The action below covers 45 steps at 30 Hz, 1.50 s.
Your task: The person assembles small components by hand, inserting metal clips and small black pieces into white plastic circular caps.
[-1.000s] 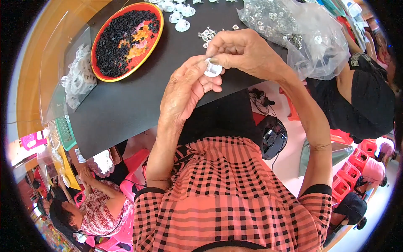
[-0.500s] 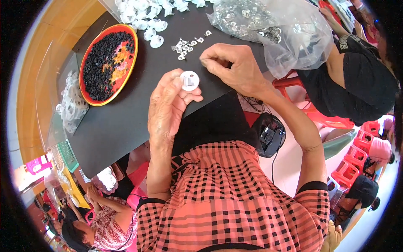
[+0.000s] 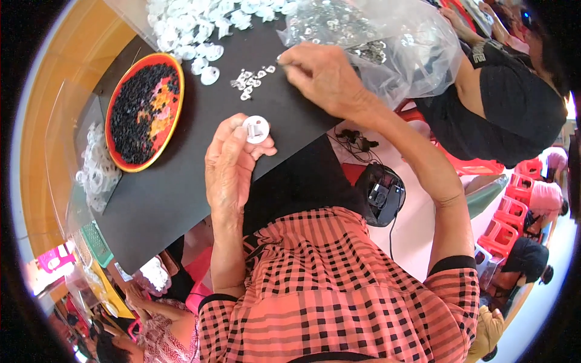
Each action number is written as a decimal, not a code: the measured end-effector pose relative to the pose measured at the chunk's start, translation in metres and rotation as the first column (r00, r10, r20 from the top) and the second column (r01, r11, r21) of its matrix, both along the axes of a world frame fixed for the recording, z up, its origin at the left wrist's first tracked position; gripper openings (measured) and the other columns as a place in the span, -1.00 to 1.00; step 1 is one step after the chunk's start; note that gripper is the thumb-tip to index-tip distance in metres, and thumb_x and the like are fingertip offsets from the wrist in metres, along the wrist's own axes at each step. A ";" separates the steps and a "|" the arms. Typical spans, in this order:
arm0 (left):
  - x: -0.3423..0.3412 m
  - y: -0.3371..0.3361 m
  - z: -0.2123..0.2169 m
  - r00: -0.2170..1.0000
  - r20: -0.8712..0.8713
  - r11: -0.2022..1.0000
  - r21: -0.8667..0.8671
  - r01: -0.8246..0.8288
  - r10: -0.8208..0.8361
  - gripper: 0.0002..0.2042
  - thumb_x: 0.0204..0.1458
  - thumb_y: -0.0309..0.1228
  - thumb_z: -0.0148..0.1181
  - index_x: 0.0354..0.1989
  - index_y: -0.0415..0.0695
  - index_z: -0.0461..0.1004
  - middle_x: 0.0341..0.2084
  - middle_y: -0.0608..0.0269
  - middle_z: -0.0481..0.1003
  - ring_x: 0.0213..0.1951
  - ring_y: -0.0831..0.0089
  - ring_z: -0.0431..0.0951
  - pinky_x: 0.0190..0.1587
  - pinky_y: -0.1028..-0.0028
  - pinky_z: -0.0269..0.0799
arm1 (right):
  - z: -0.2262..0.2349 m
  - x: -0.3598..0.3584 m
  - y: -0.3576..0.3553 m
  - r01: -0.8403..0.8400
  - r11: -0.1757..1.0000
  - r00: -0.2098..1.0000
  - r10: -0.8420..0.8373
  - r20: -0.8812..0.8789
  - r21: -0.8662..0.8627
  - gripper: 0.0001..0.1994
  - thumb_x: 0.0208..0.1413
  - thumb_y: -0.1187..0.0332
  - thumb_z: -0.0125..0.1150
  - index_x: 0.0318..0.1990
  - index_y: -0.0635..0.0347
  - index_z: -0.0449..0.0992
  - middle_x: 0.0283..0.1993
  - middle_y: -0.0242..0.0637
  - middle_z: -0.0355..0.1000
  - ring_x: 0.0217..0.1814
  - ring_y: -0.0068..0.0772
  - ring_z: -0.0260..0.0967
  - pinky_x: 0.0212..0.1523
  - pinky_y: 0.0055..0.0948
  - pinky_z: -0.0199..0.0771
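My left hand (image 3: 231, 160) pinches a round white plastic part (image 3: 256, 129) between thumb and fingers, just above the dark table. The part has a small hole and a rectangular recess on its face. My right hand (image 3: 324, 75) reaches farther forward, thumb and forefinger closed at the outermost of several small shiny metal pieces; the fingertips mostly cover that piece. The other small metal pieces (image 3: 248, 82) lie scattered on the table, left of my right fingertips.
At the left is a red, yellow-rimmed bowl (image 3: 174, 124) of small black pieces. White plastic parts (image 3: 200, 30) pile up at the far side. A clear bag (image 3: 417, 57) of metal pieces lies at far right, near another person's arm. A bag of white rings (image 3: 98, 172) sits left.
My right hand has moved forward and left to the outermost metal piece. My left hand still holds the white part. The whole view has shifted slightly.
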<state>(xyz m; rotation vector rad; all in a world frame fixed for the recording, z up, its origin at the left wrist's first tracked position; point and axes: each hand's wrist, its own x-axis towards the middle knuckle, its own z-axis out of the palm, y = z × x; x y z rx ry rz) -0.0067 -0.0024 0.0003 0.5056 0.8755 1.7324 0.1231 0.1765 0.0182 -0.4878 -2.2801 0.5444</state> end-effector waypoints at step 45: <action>0.001 0.007 0.000 0.993 0.036 0.989 0.089 -0.118 0.115 -0.83 0.19 -0.45 -0.05 -0.12 -0.25 0.38 -0.26 0.22 0.46 -0.25 0.46 0.52 -0.16 0.40 0.51 | 0.049 -0.020 -0.056 -0.165 0.876 0.947 0.270 0.176 -0.453 -0.89 -0.14 0.44 0.14 -0.48 0.32 0.51 -0.62 -0.13 0.41 -0.61 -0.42 0.38 -0.51 -0.46 0.36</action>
